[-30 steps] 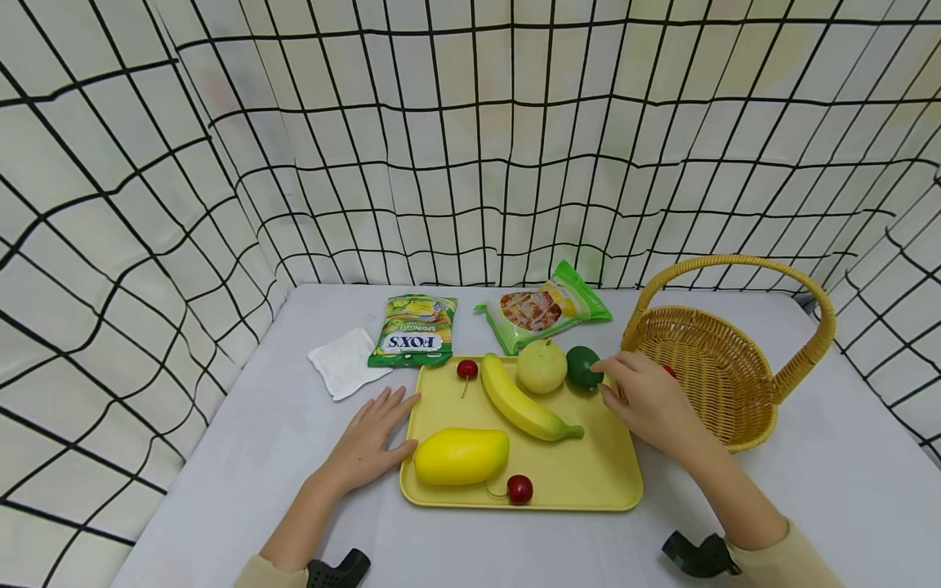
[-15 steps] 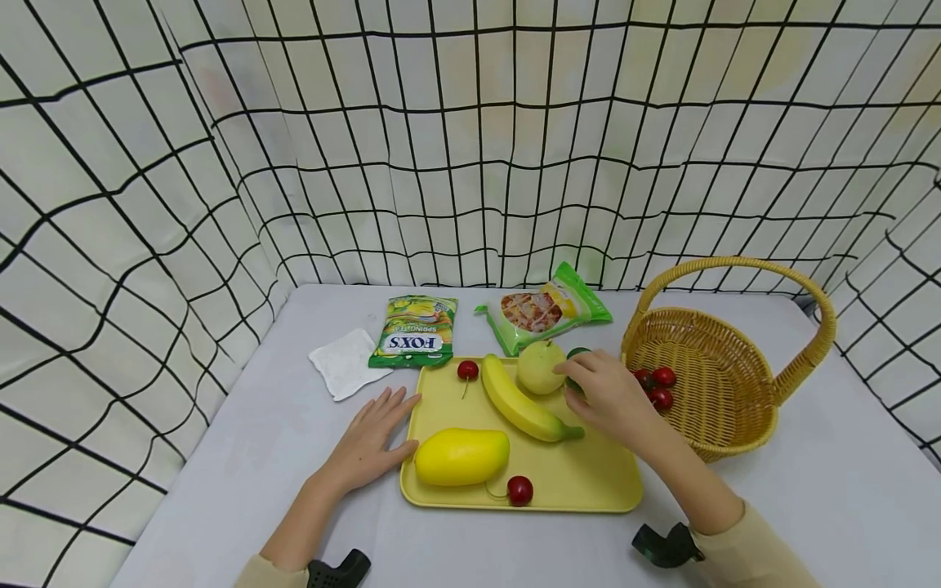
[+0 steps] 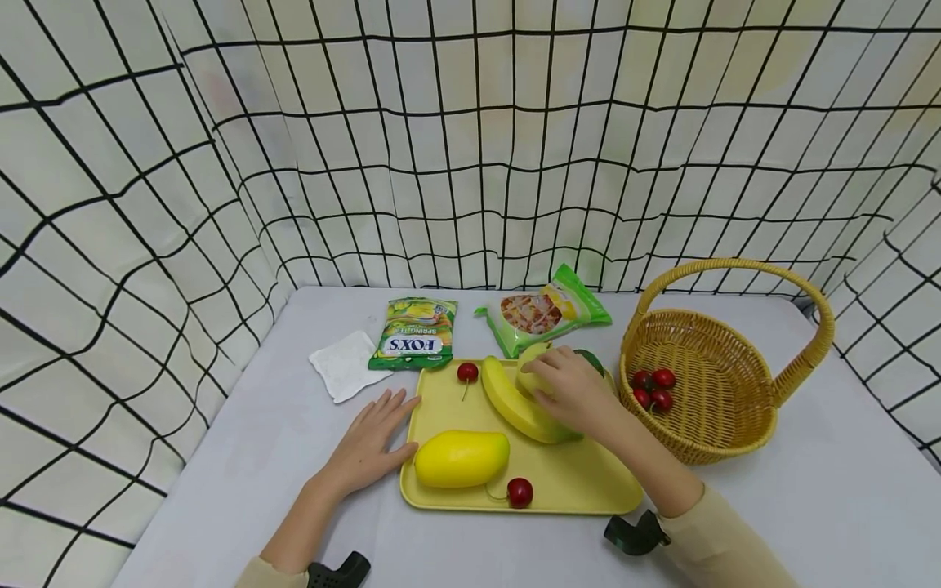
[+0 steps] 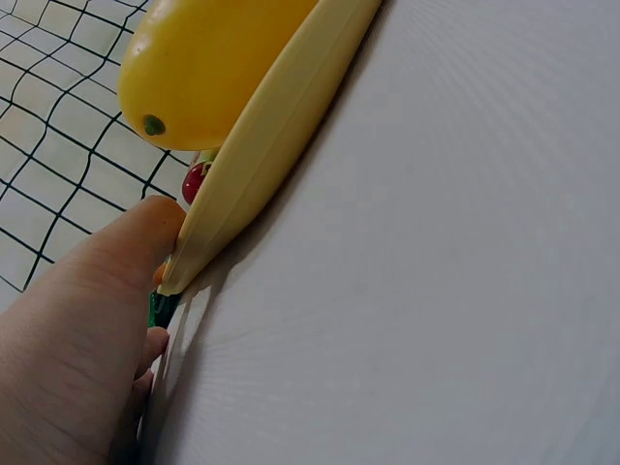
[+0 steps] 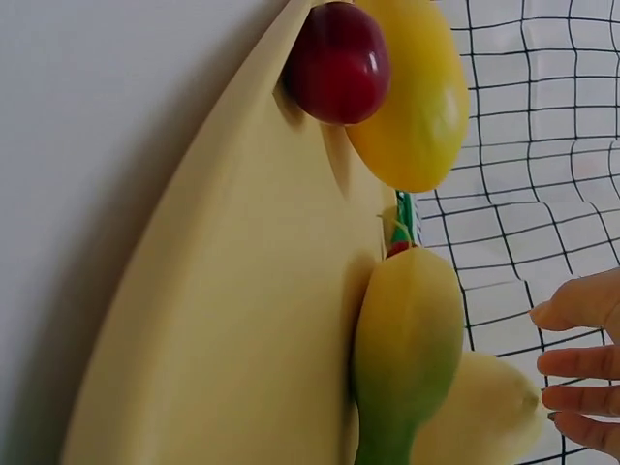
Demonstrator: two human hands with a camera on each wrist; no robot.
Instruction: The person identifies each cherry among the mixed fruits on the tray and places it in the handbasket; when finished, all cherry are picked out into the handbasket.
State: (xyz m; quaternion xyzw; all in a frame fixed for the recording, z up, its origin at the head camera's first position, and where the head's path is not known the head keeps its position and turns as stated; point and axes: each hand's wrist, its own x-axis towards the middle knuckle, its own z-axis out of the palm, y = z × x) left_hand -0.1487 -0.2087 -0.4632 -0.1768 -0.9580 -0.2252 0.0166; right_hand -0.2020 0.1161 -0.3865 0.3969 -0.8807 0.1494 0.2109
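Observation:
My left hand (image 3: 373, 441) lies on the table with straight fingers, its thumb and fingertips touching the left rim of the yellow tray (image 3: 599, 482). My right hand (image 3: 577, 390) is above the tray's back right part, over a pale yellow pear (image 3: 531, 361) and the banana (image 3: 510, 408). In the right wrist view its fingers (image 5: 579, 363) are spread, apart from the pear, with nothing between them. Behind that hand a dark green round fruit (image 3: 590, 360) is partly hidden. A yellow mango (image 3: 461, 459) and two cherries, one front (image 3: 519, 492) and one back (image 3: 467, 372), lie on the tray.
A wicker basket (image 3: 713, 384) with a tall handle stands right of the tray, several cherries (image 3: 662, 400) inside. Behind the tray lie a green candy bag (image 3: 415, 333), a green-and-white snack bag (image 3: 540, 313) and a white packet (image 3: 345, 365). Black netting surrounds the table.
My right hand has moved left from the dark green fruit to over the pear and banana, uncovering the cherries in the basket. My left hand has stayed put.

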